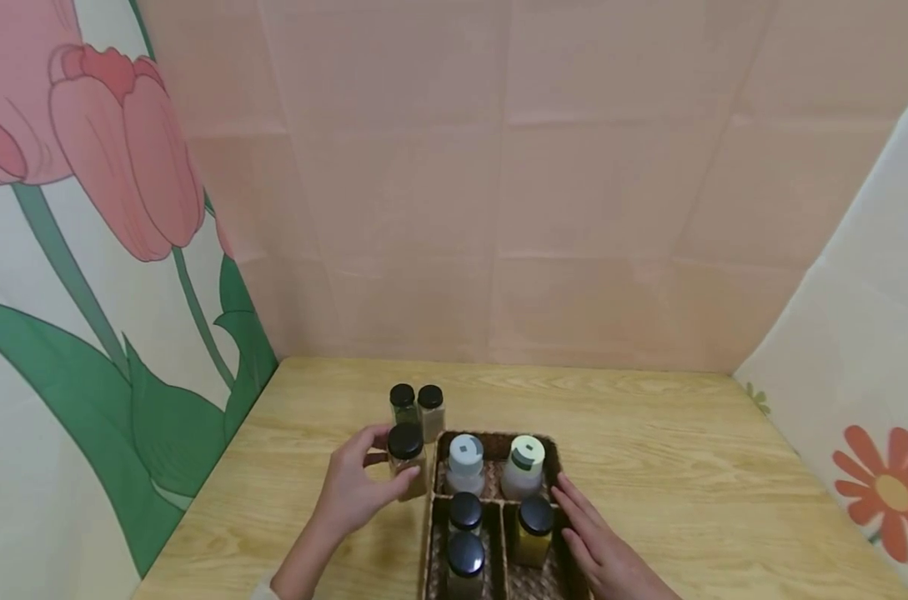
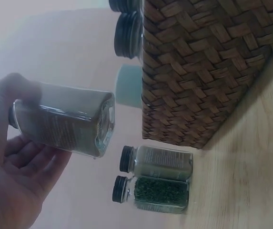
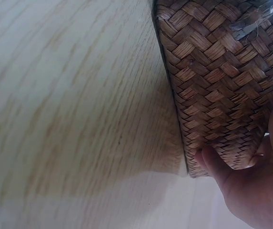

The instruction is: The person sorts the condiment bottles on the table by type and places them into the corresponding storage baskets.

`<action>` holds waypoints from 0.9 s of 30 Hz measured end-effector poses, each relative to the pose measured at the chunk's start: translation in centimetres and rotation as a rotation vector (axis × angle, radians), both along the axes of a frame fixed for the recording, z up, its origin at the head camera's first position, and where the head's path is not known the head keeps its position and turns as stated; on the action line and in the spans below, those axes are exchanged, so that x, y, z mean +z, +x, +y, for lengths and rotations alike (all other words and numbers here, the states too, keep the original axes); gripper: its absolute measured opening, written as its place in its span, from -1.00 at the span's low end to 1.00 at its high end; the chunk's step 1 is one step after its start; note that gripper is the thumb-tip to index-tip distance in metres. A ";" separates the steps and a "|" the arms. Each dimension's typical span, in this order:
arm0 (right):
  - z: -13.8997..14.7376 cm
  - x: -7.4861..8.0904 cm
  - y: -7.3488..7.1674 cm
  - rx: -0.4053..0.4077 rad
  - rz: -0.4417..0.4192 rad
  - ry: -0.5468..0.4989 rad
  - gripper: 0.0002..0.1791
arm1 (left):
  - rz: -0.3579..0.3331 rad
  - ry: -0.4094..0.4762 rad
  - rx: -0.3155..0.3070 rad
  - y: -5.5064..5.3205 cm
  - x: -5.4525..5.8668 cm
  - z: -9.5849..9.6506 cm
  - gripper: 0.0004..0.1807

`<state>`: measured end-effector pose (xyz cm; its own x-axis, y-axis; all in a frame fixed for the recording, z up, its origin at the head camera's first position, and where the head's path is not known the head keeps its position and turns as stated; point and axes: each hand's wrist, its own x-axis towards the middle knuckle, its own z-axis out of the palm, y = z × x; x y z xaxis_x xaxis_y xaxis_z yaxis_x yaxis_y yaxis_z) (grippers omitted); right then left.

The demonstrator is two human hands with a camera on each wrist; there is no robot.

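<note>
My left hand [image 1: 348,487] grips a square glass spice jar [image 2: 65,119] with a black lid and pale brown contents, fingers and thumb around its sides. In the left wrist view the jar's base is lifted above the table, beside the woven basket [image 2: 193,71]. My right hand [image 1: 602,546] touches the basket's right wall, its fingers extended along the outside. Inside the basket's back section are a bottle with a pale blue cap [image 1: 466,454] and one with a pale green cap [image 1: 527,454]. Black-lidded jars [image 1: 465,554] stand in the front left section, and a yellowish jar [image 1: 533,533] in the front right.
Behind the held jar, a jar of green herbs [image 2: 160,192] and a jar of beige powder [image 2: 162,163] stand side by side on the wooden table [image 1: 649,433]. A pink cloth backdrop [image 1: 574,208] rises at the table's back edge, with flowered cloths at both sides.
</note>
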<state>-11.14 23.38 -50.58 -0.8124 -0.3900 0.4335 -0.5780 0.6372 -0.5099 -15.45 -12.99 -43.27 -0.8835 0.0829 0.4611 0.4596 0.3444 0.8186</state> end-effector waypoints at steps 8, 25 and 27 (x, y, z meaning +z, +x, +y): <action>-0.1 0.1 0.1 -0.038 -0.053 0.019 -0.45 | 0.055 0.000 -0.054 0.5 -0.3 0.1 -0.52; -0.1 0.1 0.1 -0.036 -0.045 0.011 -0.45 | 0.063 -0.072 -0.102 2.4 0.6 0.2 -0.45; -0.2 0.1 0.1 -0.039 -0.047 0.013 -0.45 | 0.038 -0.078 -0.106 2.7 0.8 0.1 -0.45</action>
<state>-11.07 23.18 -50.46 -0.8464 -0.3629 0.3897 -0.5281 0.6659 -0.5270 -12.75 -12.85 -42.50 -0.8497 0.2113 0.4830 0.5272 0.3544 0.7723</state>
